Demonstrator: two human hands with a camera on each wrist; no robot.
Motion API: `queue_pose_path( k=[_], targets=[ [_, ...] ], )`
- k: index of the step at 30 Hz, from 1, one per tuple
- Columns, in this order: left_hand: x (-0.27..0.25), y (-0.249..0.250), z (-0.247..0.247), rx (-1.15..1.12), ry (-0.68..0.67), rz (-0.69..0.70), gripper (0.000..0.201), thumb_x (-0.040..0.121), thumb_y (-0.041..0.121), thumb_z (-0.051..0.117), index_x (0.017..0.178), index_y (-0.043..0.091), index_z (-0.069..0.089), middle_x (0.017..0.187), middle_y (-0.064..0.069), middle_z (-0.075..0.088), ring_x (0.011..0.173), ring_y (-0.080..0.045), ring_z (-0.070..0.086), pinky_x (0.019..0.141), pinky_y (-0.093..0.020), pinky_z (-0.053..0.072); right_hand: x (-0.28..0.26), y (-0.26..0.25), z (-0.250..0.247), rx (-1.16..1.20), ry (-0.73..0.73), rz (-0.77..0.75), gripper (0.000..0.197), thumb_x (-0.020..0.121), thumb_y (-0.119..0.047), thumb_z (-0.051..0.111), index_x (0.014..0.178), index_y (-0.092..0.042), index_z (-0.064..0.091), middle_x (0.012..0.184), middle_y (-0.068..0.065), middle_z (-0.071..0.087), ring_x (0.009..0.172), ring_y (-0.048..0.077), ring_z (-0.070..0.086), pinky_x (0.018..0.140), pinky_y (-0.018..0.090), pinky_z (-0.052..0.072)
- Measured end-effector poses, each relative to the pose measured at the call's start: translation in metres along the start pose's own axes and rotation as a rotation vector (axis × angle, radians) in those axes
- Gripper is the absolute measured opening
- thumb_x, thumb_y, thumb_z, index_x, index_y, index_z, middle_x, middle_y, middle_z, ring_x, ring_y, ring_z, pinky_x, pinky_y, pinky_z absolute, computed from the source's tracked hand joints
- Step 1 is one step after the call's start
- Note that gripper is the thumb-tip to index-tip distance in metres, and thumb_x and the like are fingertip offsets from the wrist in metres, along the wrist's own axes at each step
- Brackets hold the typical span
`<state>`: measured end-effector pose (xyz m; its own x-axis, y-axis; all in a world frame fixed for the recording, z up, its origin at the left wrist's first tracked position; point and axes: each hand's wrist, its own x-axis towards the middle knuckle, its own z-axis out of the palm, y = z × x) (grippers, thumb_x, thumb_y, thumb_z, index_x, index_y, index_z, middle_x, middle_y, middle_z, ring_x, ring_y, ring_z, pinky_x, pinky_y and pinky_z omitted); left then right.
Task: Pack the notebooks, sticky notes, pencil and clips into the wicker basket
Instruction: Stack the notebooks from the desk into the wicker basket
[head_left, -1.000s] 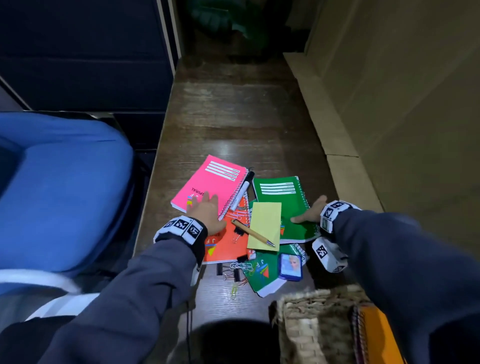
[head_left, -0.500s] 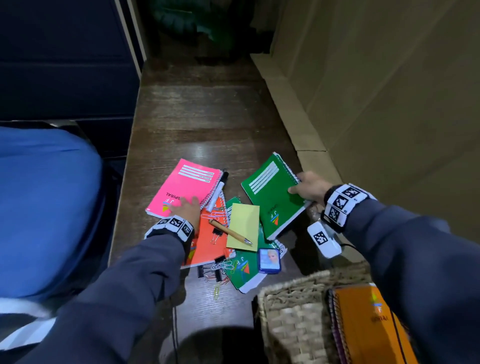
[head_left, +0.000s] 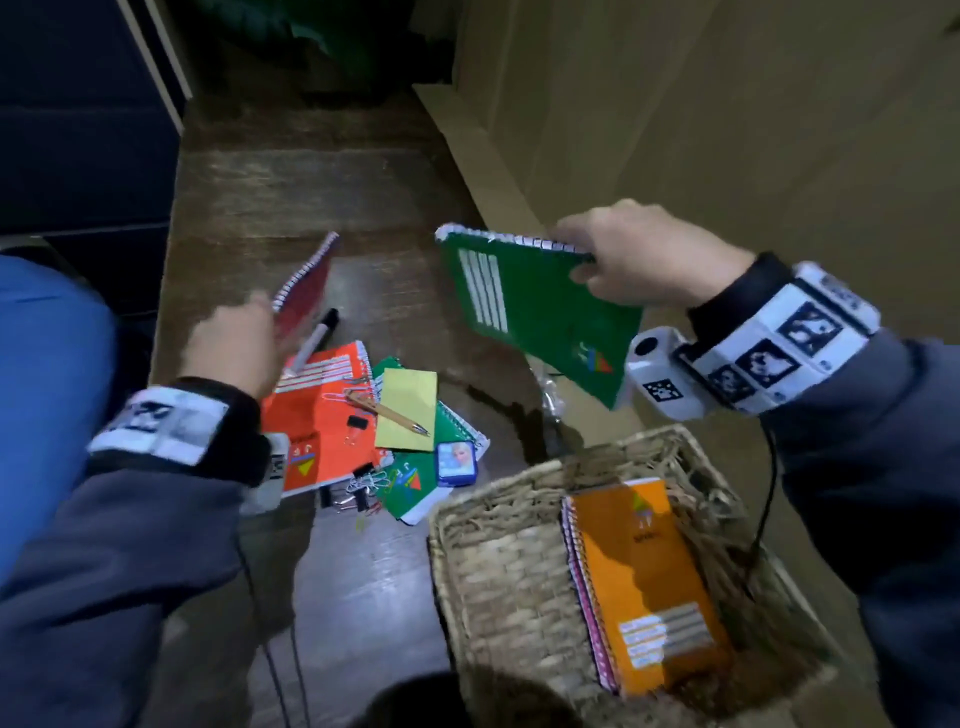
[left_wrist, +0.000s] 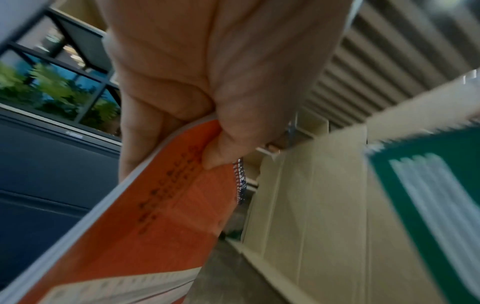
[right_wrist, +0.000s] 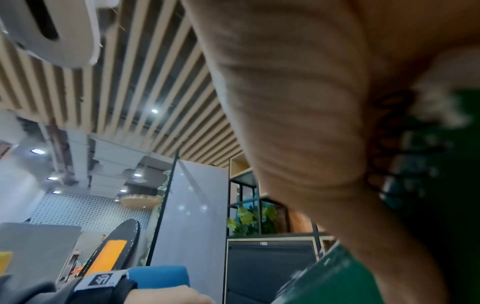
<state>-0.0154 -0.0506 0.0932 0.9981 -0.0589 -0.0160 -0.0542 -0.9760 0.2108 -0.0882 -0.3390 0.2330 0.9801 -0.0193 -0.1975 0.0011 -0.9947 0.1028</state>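
Note:
My right hand (head_left: 589, 260) grips a green spiral notebook (head_left: 540, 317) by its wire edge and holds it in the air, tilted, beyond the wicker basket (head_left: 498, 582). An orange notebook (head_left: 644, 582) lies inside the basket. My left hand (head_left: 254, 325) grips the pink notebook (head_left: 306, 286), tipped up on its edge; in the left wrist view its cover (left_wrist: 161, 216) looks orange-red. On the table remain a red-orange notebook (head_left: 317, 415), yellow sticky notes (head_left: 408, 408) with the pencil (head_left: 387, 413) across them, another green notebook (head_left: 410, 483), and binder and paper clips (head_left: 358, 486).
A marker (head_left: 317, 338) lies by the pile and a small blue case (head_left: 456, 462) sits on its near edge. The dark wooden table (head_left: 311, 208) runs away from me, with a beige wall panel (head_left: 675, 130) on the right and a blue chair (head_left: 47, 415) on the left.
My right hand has lifted the green notebook off the pile and swung it right, toward the basket. My left hand has raised the pink notebook from flat onto its edge.

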Motion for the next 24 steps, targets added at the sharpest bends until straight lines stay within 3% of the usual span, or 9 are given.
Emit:
queue_pose_path(
  k=[4,6,7,9,12,15,17,19,24],
  targets=[
    [-0.027,-0.022,-0.016,-0.204,0.105,0.083,0.045,0.083,0.037,0.046,0.128,0.030,0.041,0.108,-0.032,0.064,0.094,-0.051,0.062,0.083,-0.056,0.053,-0.057,0.022,-0.019,-0.130,-0.267,-0.224,0.043,0.086,-0.003,0.050,0.114,-0.034,0.060,0.090,-0.003,0.060,0.083,0.028,0.061,0.073,0.037,0.053],
    [-0.039,-0.037,-0.011,-0.316,0.171,0.118,0.046,0.083,0.040,0.043,0.129,0.033,0.037,0.109,-0.028,0.065,0.096,-0.048,0.063,0.083,-0.059,0.052,-0.070,0.022,-0.007,-0.231,-0.391,-0.346,0.043,0.082,0.000,0.052,0.105,-0.034,0.065,0.069,-0.018,0.050,0.069,0.018,0.059,0.059,0.027,0.052],
    [-0.049,-0.036,-0.012,-0.318,0.195,0.122,0.043,0.087,0.037,0.043,0.129,0.029,0.038,0.106,-0.028,0.065,0.094,-0.047,0.063,0.082,-0.059,0.052,-0.076,0.018,0.006,-0.310,-0.447,-0.397,0.038,0.082,0.000,0.053,0.101,-0.029,0.067,0.065,-0.019,0.047,0.066,0.018,0.056,0.051,0.021,0.043],
    [-0.071,-0.020,-0.024,-0.337,0.229,0.125,0.035,0.092,0.022,0.044,0.127,0.022,0.041,0.100,-0.027,0.066,0.089,-0.046,0.063,0.076,-0.056,0.053,-0.083,0.008,0.045,-0.433,-0.551,-0.469,0.021,0.084,-0.002,0.053,0.095,-0.010,0.068,0.073,-0.003,0.060,0.073,0.029,0.060,0.046,0.019,0.029],
    [-0.096,-0.008,-0.027,-0.417,0.220,0.182,0.042,0.088,0.015,0.050,0.129,0.024,0.046,0.108,-0.025,0.066,0.097,-0.046,0.062,0.082,-0.056,0.050,-0.084,-0.006,0.123,-0.519,-0.739,-0.473,0.023,0.092,-0.010,0.046,0.076,-0.005,0.062,0.066,0.005,0.053,0.075,0.028,0.061,0.060,0.027,0.046],
    [-0.114,0.000,-0.026,-0.480,0.213,0.192,0.053,0.088,0.008,0.055,0.130,0.037,0.046,0.122,-0.019,0.064,0.108,-0.041,0.061,0.093,-0.053,0.048,-0.081,-0.016,0.190,-0.594,-0.805,-0.581,0.018,0.091,-0.012,0.051,0.083,-0.006,0.065,0.083,0.007,0.064,0.083,0.027,0.066,0.066,0.032,0.052],
    [-0.127,0.006,-0.025,-0.472,0.202,0.187,0.049,0.089,0.000,0.053,0.130,0.026,0.050,0.122,-0.018,0.065,0.110,-0.039,0.062,0.090,-0.037,0.046,-0.078,-0.016,0.222,-0.655,-0.805,-0.665,0.020,0.093,-0.014,0.053,0.099,-0.004,0.068,0.105,0.011,0.068,0.081,0.027,0.063,0.063,0.031,0.050],
    [-0.135,0.006,-0.018,-0.455,0.193,0.172,0.044,0.088,-0.003,0.053,0.129,0.013,0.052,0.117,-0.019,0.068,0.106,-0.036,0.064,0.076,-0.021,0.037,-0.076,-0.013,0.239,-0.689,-0.729,-0.777,0.025,0.095,-0.015,0.050,0.113,-0.007,0.066,0.116,0.010,0.067,0.091,0.028,0.065,0.074,0.034,0.052],
    [-0.146,0.002,-0.007,-0.483,0.158,0.128,0.044,0.088,-0.002,0.054,0.129,0.015,0.053,0.113,-0.014,0.069,0.101,-0.023,0.065,0.078,-0.011,0.038,-0.078,-0.002,0.242,-0.604,-0.599,-0.864,0.029,0.095,-0.007,0.047,0.121,-0.004,0.060,0.121,0.015,0.064,0.107,0.035,0.063,0.075,0.037,0.049]
  ],
)
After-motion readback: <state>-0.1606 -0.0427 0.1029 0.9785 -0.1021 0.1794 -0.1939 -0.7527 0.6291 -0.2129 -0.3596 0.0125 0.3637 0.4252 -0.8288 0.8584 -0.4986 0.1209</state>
